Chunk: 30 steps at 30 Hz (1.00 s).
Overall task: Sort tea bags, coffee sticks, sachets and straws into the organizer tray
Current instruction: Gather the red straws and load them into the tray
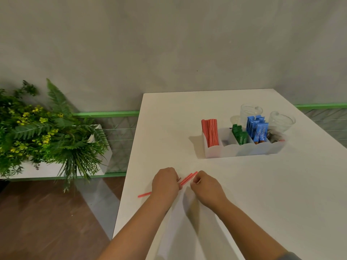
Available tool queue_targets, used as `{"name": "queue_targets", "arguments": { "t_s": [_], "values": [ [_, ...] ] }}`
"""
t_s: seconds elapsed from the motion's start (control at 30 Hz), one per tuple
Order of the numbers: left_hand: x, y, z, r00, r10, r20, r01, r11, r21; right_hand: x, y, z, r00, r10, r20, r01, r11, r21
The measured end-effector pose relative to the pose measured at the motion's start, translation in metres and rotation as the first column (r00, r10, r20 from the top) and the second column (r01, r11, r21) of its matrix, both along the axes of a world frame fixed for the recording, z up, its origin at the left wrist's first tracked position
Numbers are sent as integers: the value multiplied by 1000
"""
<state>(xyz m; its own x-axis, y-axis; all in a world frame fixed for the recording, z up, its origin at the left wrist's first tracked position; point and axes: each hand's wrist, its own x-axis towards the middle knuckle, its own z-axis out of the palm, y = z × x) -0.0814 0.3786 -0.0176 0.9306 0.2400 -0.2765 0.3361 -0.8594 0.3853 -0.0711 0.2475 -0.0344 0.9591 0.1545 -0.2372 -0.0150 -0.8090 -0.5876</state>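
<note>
Organizer tray (244, 150), translucent, five compartments, set on white table (262, 194) toward its far right. Left to right: red-striped straws (210, 133) upright; one compartment whose contents cannot be made out; green sachets (239, 136); blue coffee sticks (258, 131) marked "Nescafé"; dark tea bags (276, 136). Two glass cups (251, 111) are placed behind.

Loose straws (186, 179) are gripped by curled left hand (165, 182) near the table's left edge; right hand (207, 186) pinches at their tips.
</note>
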Motion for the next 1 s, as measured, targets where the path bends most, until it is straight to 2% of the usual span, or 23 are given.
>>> {"name": "queue_targets", "arguments": {
  "t_s": [0.13, 0.4, 0.5, 0.57, 0.67, 0.8, 0.87, 0.93, 1.0],
  "values": [
    [-1, -3, -4, 998, -59, 36, 57, 997, 50, 2, -2, -1, 1000, -19, 11, 19, 1000, 17],
    [-9, -21, -6, 977, -214, 22, 194, 921, 337, 7, -6, -2, 997, -74, -6, 74, 993, 87],
    [-11, -24, -8, 971, -239, 29, 212, 908, 361, 10, -10, 2, 995, -101, -2, 101, 987, 123],
    [-10, -23, -4, 969, -242, 49, 214, 922, 324, 11, -11, 5, 991, -136, 11, 133, 980, 149],
    [-4, -19, 6, 967, -250, 49, 236, 952, 194, 15, -10, 11, 984, -169, 49, 151, 952, 265],
    [8, -12, 14, 973, -224, 55, 227, 972, -59, 23, -5, 24, 990, -92, 104, 52, 938, 342],
    [11, -8, 15, 981, -178, 74, 190, 952, -239, 27, -3, 31, 988, -100, 116, 49, 924, 378],
    [10, -7, 19, 995, -74, 70, 100, 841, -532, 29, -2, 39, 983, -134, 122, 65, 888, 456],
    [10, -9, 25, 996, 61, 60, 9, 624, -781, 30, -2, 50, 980, -156, 127, 65, 845, 530]
  ]
}}
